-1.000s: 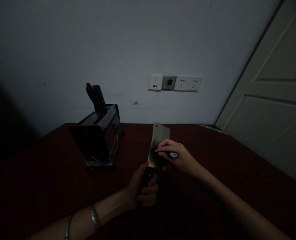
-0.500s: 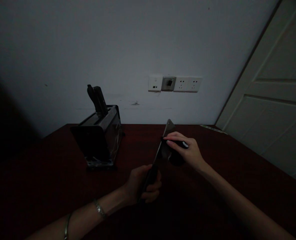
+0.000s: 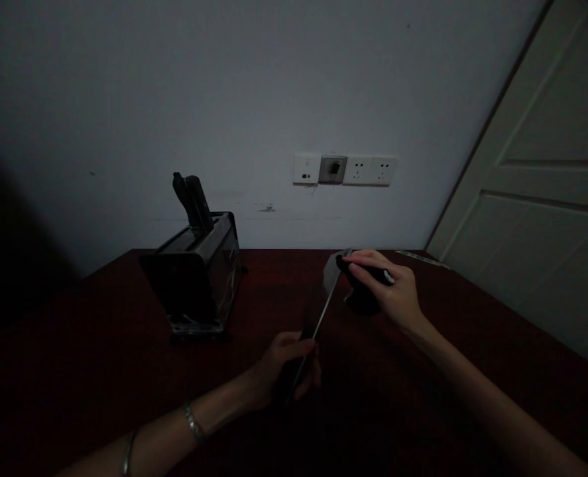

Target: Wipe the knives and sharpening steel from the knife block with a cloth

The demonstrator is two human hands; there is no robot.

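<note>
My left hand [image 3: 281,363] is wrapped round the dark handle of a cleaver [image 3: 329,291], whose blade points up and away from me, seen partly edge-on. My right hand [image 3: 399,291] is closed on a black cloth [image 3: 363,303] with a small white patch. Thumb and fingers press the cloth near the far end of the blade, hiding part of that end. In the dim light the cloth's outline is hard to make out. Left of my hands stands a knife block [image 3: 221,246] with dark handles [image 3: 194,202] sticking out of its top.
Everything rests on or above a dark red table [image 3: 274,285] against a pale wall [image 3: 174,86]. Several socket and switch plates [image 3: 344,170] line the wall behind the blade. A panelled door [image 3: 542,179] stands on the right.
My right hand has slid the cloth farther along the blade toward its far end. The cleaver has turned, so its broad face now shows on the left, and my left thumb lies farther forward.
</note>
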